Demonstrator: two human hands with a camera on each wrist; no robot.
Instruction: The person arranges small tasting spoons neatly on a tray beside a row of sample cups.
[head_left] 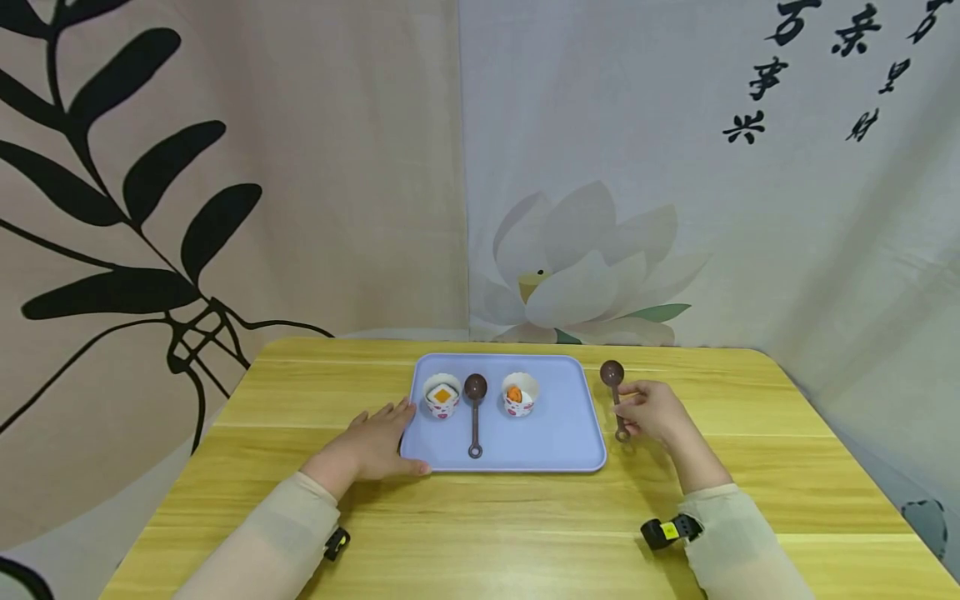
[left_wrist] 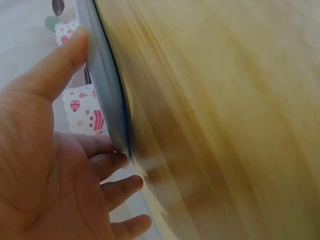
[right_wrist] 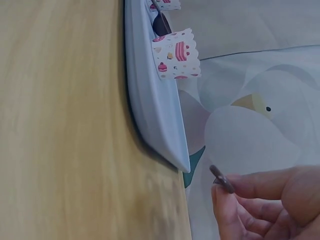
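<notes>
A pale blue tray lies on the table. My left hand rests against its left end, fingers spread and fairly straight along the edge, with the thumb at the near corner. My right hand pinches the handle of a brown spoon between thumb and fingers, just right of the tray. In the right wrist view only a short bit of the handle shows. A second brown spoon lies on the tray between two white patterned paper cups, the left cup and the right cup.
The left cup holds a white item with an orange diamond; in the right one is an orange piece. Under everything is a yellow wood table. Behind it hangs a printed cloth.
</notes>
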